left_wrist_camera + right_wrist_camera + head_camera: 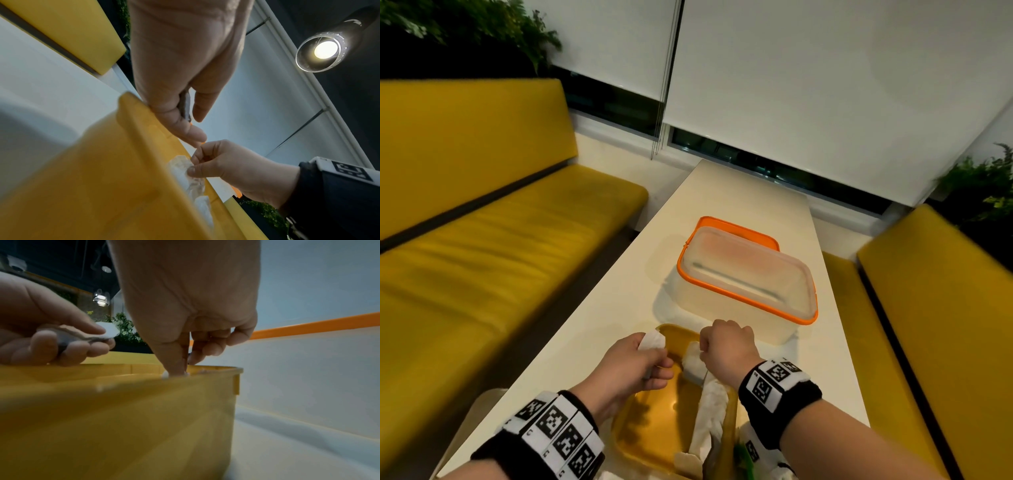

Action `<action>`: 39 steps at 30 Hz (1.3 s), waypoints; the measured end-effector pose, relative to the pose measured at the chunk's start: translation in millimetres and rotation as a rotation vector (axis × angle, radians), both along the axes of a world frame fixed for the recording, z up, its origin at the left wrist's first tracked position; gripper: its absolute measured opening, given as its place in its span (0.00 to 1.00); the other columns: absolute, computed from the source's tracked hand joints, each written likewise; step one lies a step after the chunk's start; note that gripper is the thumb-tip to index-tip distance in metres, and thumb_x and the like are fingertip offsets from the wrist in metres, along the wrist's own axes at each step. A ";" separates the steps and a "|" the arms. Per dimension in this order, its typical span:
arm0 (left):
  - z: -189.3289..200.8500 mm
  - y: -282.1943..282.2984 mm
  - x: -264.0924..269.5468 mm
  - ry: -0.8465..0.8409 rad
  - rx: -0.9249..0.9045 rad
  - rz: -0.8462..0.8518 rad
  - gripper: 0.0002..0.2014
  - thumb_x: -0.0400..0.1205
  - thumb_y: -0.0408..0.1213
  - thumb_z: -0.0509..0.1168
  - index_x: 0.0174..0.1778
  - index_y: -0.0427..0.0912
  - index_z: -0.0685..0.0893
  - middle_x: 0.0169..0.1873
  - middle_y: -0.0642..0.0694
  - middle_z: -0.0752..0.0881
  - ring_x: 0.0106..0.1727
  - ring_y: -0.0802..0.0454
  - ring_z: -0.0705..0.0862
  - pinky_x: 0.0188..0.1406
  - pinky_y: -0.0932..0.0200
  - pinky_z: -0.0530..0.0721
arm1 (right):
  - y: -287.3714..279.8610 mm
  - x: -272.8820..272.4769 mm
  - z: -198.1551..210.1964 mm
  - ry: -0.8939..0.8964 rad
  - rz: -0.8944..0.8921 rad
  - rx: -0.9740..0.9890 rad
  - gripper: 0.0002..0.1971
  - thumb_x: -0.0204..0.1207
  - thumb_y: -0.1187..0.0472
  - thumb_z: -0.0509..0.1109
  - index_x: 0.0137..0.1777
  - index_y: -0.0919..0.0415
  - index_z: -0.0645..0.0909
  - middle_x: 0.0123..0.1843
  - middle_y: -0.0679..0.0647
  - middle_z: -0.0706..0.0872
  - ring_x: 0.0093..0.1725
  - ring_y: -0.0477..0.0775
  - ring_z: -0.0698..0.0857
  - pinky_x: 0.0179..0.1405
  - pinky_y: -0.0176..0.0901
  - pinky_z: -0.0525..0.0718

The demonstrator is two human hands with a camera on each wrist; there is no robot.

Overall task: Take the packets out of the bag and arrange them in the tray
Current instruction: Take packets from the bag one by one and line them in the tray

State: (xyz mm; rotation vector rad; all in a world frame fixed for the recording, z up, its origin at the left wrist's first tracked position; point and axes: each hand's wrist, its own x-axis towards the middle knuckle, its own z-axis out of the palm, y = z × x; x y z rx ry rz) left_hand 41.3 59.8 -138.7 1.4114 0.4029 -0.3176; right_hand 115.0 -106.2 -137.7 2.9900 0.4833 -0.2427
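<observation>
A yellow tray (650, 428) lies on the white table in front of me. My left hand (633, 363) hovers over the tray's far left corner and grips a white packet (652, 341), also seen as a white packet (107, 331) in the right wrist view. My right hand (726, 346) is over the tray's far right side, fingers curled, pinching the top white packet (180, 165) of a row (709, 407) lying along the tray's right wall. The bag (756, 452) shows only partly at the bottom edge.
A clear plastic box with an orange rim (746, 277) stands just beyond the tray on the table (739, 198). Yellow benches (482, 246) run along both sides. Window blinds and plants are behind.
</observation>
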 end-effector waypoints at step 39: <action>-6.8 -9.1 4.9 -0.063 0.192 -0.049 0.16 0.78 0.35 0.71 0.61 0.47 0.80 0.56 0.47 0.83 0.58 0.51 0.82 0.54 0.54 0.83 | 1.0 -0.2 8.3 0.194 -0.089 0.361 0.09 0.71 0.57 0.74 0.33 0.50 0.76 0.39 0.49 0.82 0.44 0.52 0.81 0.38 0.39 0.76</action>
